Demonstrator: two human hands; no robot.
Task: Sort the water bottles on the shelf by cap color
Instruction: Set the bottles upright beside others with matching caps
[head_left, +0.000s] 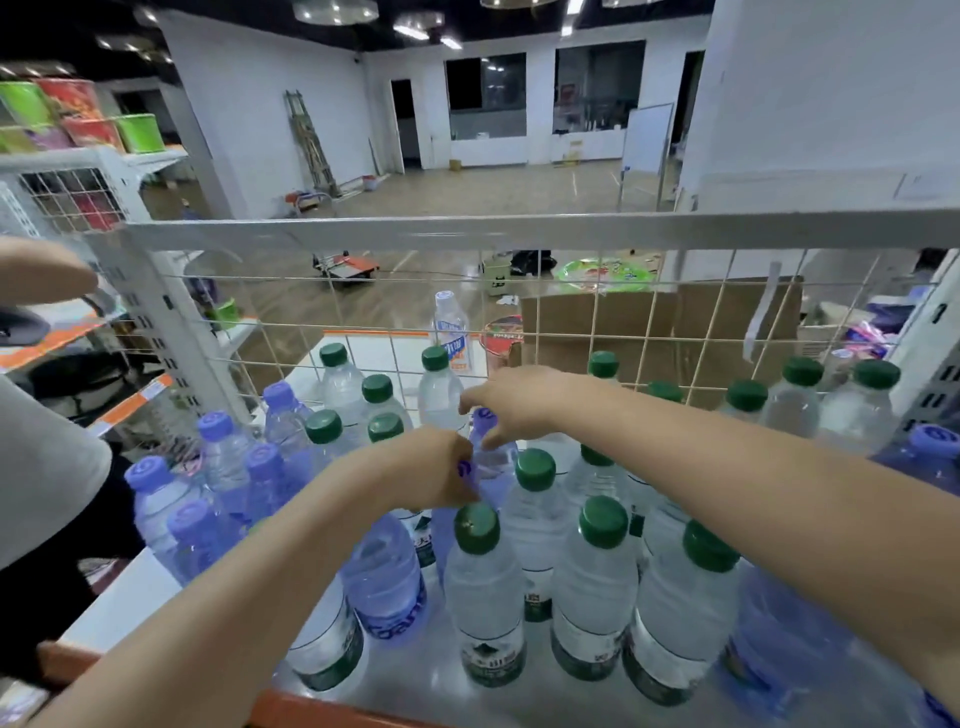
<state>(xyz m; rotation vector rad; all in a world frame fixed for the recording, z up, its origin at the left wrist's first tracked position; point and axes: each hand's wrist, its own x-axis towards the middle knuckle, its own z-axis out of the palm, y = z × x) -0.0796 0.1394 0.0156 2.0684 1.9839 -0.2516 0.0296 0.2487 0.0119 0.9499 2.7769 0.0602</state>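
Note:
Water bottles crowd the white shelf (119, 603). Purple-capped bottles (213, 457) cluster at the left, and green-capped bottles (597, 566) fill the middle and right. My left hand (431, 473) grips the cap of a purple bottle (384, 577) among the green ones. My right hand (514, 402) pinches the top of another purple-capped bottle (491, 462) just behind. One more purple-capped bottle (930, 457) stands at the far right.
A white wire grid (571, 312) with a metal top rail backs the shelf. Behind it stand a white-capped bottle (451, 332) and cardboard boxes (654, 327). Another person's arm and torso (36, 457) are at the left edge. The shelf's orange front edge (322, 712) runs below.

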